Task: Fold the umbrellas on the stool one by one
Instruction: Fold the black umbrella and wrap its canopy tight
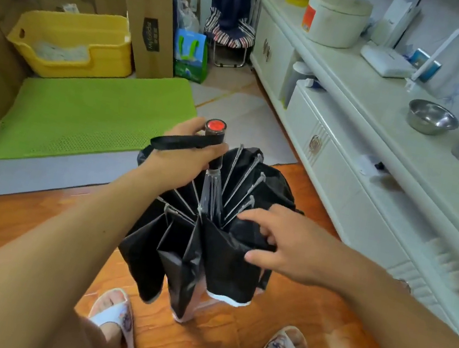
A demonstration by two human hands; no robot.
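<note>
Black umbrella (210,246) held handle-up over the wooden floor (15,229), between the slippered feet. Left hand (182,157) wrapped round the handle (214,138); right hand (286,244) spread, fingers touching loose cloth. Risk: uneven pleats bunching, ribs (245,188) snagging fabric if gathered carelessly.

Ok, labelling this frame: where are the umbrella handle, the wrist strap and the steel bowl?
umbrella handle (216,126), head view, red end cap.
wrist strap (179,141), head view, middle of loop.
steel bowl (419,120), head view, outer wall.
</note>
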